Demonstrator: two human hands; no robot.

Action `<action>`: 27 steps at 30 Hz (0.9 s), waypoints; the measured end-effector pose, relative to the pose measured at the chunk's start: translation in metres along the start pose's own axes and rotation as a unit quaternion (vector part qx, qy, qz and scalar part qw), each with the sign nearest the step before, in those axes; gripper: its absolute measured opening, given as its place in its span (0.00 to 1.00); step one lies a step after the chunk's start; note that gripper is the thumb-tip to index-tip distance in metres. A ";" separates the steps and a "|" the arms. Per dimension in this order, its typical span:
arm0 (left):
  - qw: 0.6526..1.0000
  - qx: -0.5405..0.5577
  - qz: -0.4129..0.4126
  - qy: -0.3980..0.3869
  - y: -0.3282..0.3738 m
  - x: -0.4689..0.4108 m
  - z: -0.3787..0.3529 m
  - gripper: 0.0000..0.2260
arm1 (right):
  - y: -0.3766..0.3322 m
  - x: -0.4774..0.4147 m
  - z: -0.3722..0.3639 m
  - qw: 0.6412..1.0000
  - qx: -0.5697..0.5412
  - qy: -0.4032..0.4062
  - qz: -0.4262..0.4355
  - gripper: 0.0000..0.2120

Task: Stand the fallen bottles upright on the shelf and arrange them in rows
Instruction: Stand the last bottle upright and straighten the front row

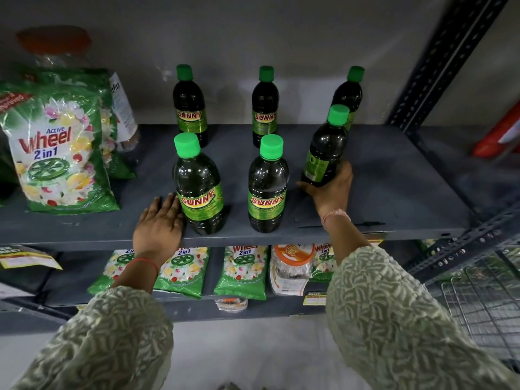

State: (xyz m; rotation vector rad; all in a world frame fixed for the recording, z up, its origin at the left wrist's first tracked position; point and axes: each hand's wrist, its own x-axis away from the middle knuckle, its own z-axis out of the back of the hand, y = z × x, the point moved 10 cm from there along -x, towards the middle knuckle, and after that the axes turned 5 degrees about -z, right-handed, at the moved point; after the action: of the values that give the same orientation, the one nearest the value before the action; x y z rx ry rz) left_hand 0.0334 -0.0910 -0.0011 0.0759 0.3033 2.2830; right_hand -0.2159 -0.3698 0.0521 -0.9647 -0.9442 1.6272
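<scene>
Six dark bottles with green caps on a grey shelf. Far row: far-left bottle, far-middle bottle, far-right bottle, all upright near the back wall. Near row: near-left bottle and near-middle bottle upright, labels reading SUNNY facing the camera. Sixth bottle at near right, tilted with its cap leaning toward the far right, label turned away, partly covering the far-right bottle. Right hand wraps its base from the right and below, fingers closed around it. Left hand lies flat and open on the shelf edge, fingers touching the near-left bottle's base, holding nothing. Detergent bag stands at the left of the shelf. More bags lie on the lower shelf.
</scene>
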 end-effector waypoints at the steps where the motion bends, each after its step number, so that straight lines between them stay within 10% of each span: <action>1: 1.000 -0.001 0.000 -0.001 0.000 0.000 0.000 0.30 | 0.004 -0.002 0.001 1.000 -0.016 -0.019 -0.014 0.38; 7: 1.000 0.006 -0.004 0.009 0.002 0.000 0.003 0.30 | 0.027 -0.015 -0.010 0.975 -0.047 -0.200 -0.085 0.27; 13: 1.000 -0.001 -0.014 0.013 0.004 0.002 0.004 0.29 | 0.023 -0.012 -0.011 0.988 0.056 -0.104 -0.104 0.59; 18: 1.000 -0.011 -0.016 0.006 0.002 0.002 0.002 0.29 | 0.019 -0.001 -0.004 0.996 -0.031 0.002 -0.080 0.40; 27: 1.000 -0.005 -0.014 0.007 0.002 0.002 0.002 0.29 | 0.031 -0.026 -0.015 0.980 0.017 -0.174 -0.095 0.30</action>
State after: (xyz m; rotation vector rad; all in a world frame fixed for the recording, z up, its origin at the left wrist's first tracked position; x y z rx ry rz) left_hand 0.0313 -0.0903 0.0012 0.0514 0.2980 2.2586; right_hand -0.2074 -0.3997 0.0217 -0.5539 -1.1997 1.6697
